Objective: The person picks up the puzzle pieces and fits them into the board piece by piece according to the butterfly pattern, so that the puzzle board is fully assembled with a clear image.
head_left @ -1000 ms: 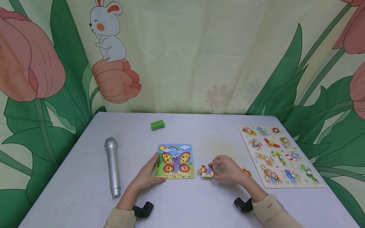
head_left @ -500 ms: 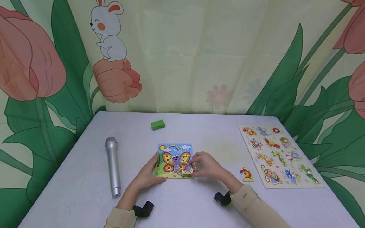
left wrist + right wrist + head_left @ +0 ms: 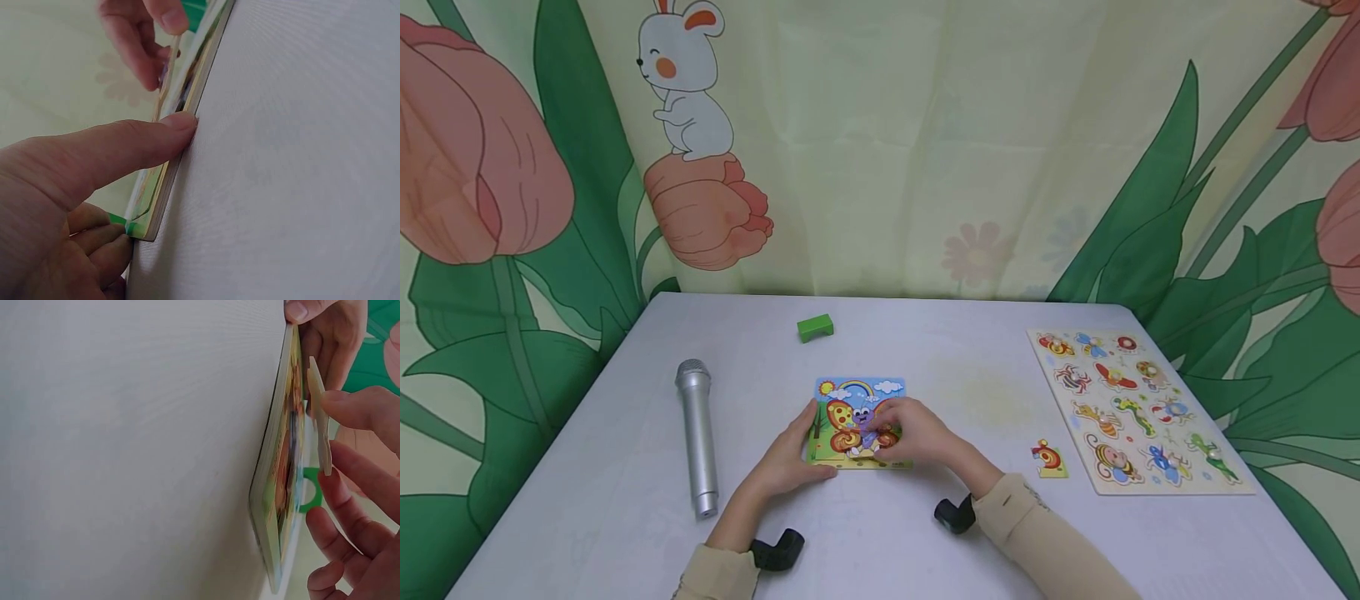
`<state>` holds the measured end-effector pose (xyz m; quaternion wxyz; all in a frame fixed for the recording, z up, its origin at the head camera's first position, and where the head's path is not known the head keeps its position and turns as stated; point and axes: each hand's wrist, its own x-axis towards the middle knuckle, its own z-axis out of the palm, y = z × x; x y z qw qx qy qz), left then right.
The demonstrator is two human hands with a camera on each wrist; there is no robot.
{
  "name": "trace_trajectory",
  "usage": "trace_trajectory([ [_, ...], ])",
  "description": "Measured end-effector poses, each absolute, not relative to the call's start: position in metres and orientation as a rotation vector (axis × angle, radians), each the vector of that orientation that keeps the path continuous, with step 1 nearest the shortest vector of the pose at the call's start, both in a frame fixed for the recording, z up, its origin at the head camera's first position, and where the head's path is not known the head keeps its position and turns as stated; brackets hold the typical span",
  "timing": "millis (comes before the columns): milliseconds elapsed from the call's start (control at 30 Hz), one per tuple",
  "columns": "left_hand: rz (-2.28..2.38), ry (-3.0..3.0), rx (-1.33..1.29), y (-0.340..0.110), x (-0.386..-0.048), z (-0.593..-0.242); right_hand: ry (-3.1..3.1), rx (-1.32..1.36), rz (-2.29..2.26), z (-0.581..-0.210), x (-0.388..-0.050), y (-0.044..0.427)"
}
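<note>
A square puzzle board (image 3: 842,460) with a butterfly picture lies flat on the table, in the middle of the head view. At its near left corner my left hand (image 3: 788,457) holds it, thumb along the near edge and fingers at the left side. Just above the board's right half, my right hand (image 3: 919,432) pinches a thin puzzle piece (image 3: 320,419) between thumb and fingers. In the right wrist view this piece stands apart from the board's face. My right hand covers part of the butterfly and the piece in the head view.
A snail puzzle piece (image 3: 1049,460) lies on the white table to the right. Beyond it is a large board with insect pictures (image 3: 1138,425). A silver microphone (image 3: 697,442) lies at the left, and a green block (image 3: 816,328) sits behind the puzzle.
My right hand has carried the puzzle piece leftwards from beside the board to over its right half. My left hand has stayed at the board's corner.
</note>
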<state>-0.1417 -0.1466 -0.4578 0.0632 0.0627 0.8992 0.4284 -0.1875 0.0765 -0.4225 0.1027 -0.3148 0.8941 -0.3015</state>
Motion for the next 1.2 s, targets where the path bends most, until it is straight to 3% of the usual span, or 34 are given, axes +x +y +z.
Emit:
trace_trajectory([
  [1200,1.311,2.704,0.179,-0.147,-0.140,-0.455,2.647,-0.853,-0.726,-0.417,-0.191,0.059],
])
